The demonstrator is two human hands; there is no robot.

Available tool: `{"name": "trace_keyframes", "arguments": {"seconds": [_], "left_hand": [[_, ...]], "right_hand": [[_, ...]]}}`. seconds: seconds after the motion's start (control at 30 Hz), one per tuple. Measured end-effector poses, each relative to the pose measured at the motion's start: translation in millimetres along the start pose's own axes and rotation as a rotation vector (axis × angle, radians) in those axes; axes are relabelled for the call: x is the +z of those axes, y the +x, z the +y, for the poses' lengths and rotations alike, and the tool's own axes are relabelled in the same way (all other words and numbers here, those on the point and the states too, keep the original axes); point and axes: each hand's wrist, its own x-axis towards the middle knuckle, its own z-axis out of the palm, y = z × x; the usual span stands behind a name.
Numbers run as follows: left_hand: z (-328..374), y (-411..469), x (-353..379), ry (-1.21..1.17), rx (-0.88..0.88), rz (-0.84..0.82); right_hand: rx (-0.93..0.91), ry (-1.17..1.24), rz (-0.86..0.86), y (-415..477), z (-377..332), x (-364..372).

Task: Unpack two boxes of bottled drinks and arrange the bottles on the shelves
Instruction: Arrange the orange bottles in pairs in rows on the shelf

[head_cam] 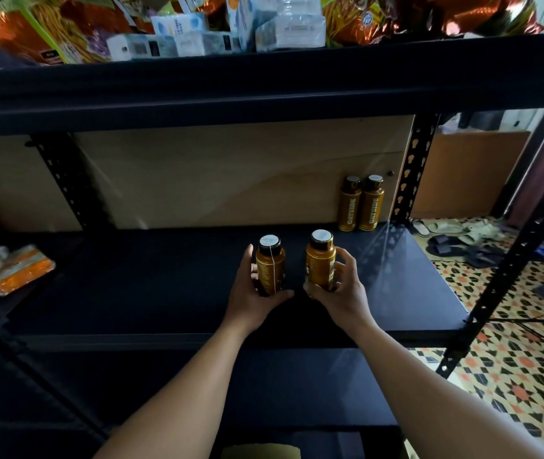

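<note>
My left hand [253, 299] grips a brown bottle [270, 267] with a black cap and white top, held upright over the dark middle shelf [164, 293]. Beside it, my right hand [340, 293] grips a second brown bottle [320, 264] of the same kind. Two more brown bottles [361, 204] stand side by side at the shelf's back right corner, against the wooden back panel. A strip of a cardboard box [257, 451] shows at the bottom edge.
Orange and white packets [9, 271] lie at the shelf's left end. The upper shelf [264, 77] carries snack bags and small white boxes. A black perforated post [416, 170] stands at the right. Sandals [456, 236] lie on the patterned floor beyond.
</note>
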Motion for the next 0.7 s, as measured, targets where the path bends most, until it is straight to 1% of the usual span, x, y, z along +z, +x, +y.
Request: {"name": "trace_keyframes", "arguments": {"seconds": [0.2,0.27,0.37,0.5,0.6,0.7], "left_hand": [[-3.8,-2.1,6.6,0.042,0.031,0.069],[-6.3,-2.9,5.8,0.052,0.033,0.067],[-7.2,-5.1,4.7,0.026,0.021,0.066],[-1.3,-6.9,6.0,0.03,0.004,0.117],[-4.8,-5.6,6.1,0.068,0.015,0.101],[-11.4,-3.9,4.6,0.041,0.012,0.061]], "right_hand": [[-0.008,0.018,-0.02,1.8,6.1,-1.9],[0.005,0.009,-0.02,2.3,8.4,-1.7],[0.0,-0.028,0.001,1.3,7.2,0.4],[-0.016,-0.045,0.03,2.0,4.9,5.1],[-0.025,-0.053,0.007,1.9,5.1,3.5],[-0.023,-0.045,-0.02,-0.3,4.8,0.0]]}}
